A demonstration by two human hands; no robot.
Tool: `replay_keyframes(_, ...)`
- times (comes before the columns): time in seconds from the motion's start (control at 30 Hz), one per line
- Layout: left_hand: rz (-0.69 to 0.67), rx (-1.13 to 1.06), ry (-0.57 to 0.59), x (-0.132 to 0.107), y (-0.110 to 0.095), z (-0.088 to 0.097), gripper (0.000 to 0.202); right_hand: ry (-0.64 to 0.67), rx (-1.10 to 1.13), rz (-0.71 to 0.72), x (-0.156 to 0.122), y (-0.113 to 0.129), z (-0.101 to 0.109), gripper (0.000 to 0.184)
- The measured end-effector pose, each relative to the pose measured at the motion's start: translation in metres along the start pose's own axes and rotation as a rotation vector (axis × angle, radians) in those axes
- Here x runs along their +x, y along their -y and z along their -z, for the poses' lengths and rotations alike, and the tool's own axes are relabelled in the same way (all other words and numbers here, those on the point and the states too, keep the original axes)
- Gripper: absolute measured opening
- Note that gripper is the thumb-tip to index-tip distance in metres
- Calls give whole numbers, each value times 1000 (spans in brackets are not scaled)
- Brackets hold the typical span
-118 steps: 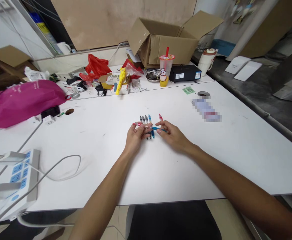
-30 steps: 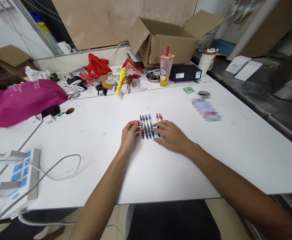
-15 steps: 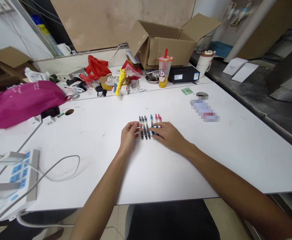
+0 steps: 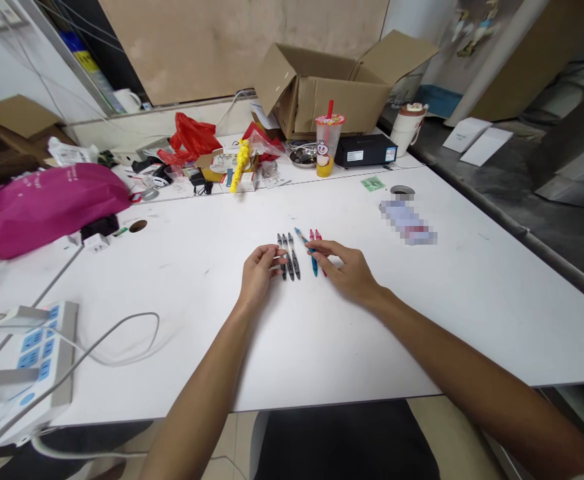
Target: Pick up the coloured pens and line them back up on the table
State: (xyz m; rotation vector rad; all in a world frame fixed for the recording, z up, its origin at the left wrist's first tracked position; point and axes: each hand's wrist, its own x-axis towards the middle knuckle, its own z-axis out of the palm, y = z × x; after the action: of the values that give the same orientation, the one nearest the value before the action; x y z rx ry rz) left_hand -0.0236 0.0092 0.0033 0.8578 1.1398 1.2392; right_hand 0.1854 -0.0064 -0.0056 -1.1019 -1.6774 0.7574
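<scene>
Three black pens point(image 4: 291, 260) lie side by side on the white table. My left hand point(image 4: 259, 270) rests at their left, its fingers apart and the tips over the nearest black pen. To their right, a blue pen point(image 4: 314, 265) slants with its top toward the black ones. My right hand point(image 4: 347, 267) pinches this blue pen between thumb and forefinger. Two red pens point(image 4: 315, 235) lie just beyond, partly covered by my right hand.
A pixelated object point(image 4: 409, 223) and a tape roll point(image 4: 402, 191) lie to the right. Behind stand a drink cup point(image 4: 328, 143), a black box point(image 4: 366, 151) and an open carton point(image 4: 339, 100). A power strip point(image 4: 42, 353) with cables sits at left, below a magenta bag point(image 4: 52, 207).
The blue pen has gone from lying straight to slanting, now pinched in my right hand, its lower end shifted right. My left hand has stayed by the black pens.
</scene>
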Motion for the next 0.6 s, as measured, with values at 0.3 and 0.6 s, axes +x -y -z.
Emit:
replay_keyframes(0.3,1,-125,61,-5,-4,-6,30,82,381,-44,3,5,2,25)
replay_keyframes(0.6,-57,-156,228,-7,-1,-6,35,399,529,-476,8,2,-1,51)
